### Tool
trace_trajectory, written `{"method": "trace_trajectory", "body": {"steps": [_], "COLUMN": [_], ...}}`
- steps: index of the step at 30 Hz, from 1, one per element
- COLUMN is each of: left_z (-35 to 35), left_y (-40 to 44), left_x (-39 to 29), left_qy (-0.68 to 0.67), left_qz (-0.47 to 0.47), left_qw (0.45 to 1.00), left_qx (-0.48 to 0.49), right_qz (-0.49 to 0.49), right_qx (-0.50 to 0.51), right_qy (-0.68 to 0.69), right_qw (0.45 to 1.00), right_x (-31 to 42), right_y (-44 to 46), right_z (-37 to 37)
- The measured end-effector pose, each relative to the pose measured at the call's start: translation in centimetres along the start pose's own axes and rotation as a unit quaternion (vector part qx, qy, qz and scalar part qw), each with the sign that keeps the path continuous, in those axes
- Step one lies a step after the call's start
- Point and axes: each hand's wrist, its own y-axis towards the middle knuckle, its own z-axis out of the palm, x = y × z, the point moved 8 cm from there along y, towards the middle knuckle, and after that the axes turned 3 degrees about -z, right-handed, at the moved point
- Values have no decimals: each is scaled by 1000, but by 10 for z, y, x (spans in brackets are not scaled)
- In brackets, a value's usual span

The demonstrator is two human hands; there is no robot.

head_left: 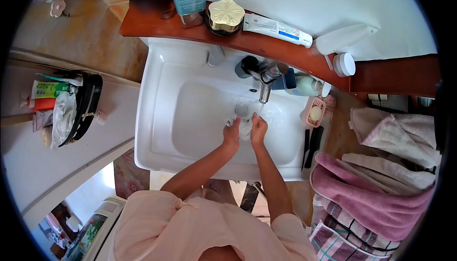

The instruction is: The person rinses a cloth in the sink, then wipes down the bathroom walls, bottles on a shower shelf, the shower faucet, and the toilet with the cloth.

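Observation:
In the white sink [190, 118], a small wet whitish cloth [245, 130] is bunched between my two hands, just below the round drain. My left hand [232, 133] has its fingers closed on the cloth's left side. On its right side, my right hand [259, 128] is closed on the cloth too, under the metal faucet [266, 85]. Water shows on the basin to the right of the faucet's spout. My fingertips are partly hidden by the backs of my hands.
A wooden shelf [190, 32] above the sink holds a blue tube, a gold-lidded jar and a white tube [276, 29]. At the sink's right are a pink soap dish [307, 113] and black combs [314, 144]. Towels [376, 194] hang further right; a black basket [88, 111] hangs left.

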Motion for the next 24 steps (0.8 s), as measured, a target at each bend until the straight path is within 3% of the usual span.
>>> {"method": "trace_trajectory", "body": {"steps": [3,4,7,8,9,11,13,14,17,18,21,22,24], "left_z": [-31,-40,-55,-56,-58,-59,-61,-59,-37,-28,2,14,14], "left_y": [9,14,21,17,14,5,2,-1,-20,-28,-30,-42,-48], "left_x": [12,16,15,12,13,19,27,36,46,46,30,8,8], "left_qy": [100,98,90,86,81,63,50,46,-6,-29,-105,-43,-45], "left_qz": [-86,-101,-127,-124,-123,-134,-157,-180,-265,-295,-268,-184,-228], "left_qw": [988,987,986,987,987,988,986,982,964,955,950,962,947], "left_qx": [-86,-76,-59,-62,-66,-44,-36,-40,-20,-8,119,196,220], "right_qz": [-111,15,-163,-148,-173,-170,-261,-165,-96,-139,-189,-138,-32], "right_qx": [-108,-3,-122,-6,153,192,-23,-30,58,78,133,138,142], "right_qy": [-34,-40,-127,-123,-173,-287,-220,-220,-81,-56,-50,48,241], "right_qw": [987,999,971,981,957,923,940,961,990,986,972,980,960], "right_x": [-51,-72,-59,-61,-61,-84,-58,-70,-12,19,101,88,61], "right_y": [20,27,10,-1,-12,-5,5,16,-8,-24,-70,-77,-85], "right_z": [0,3,11,26,47,47,4,2,-1,-6,-33,-40,-54]}}
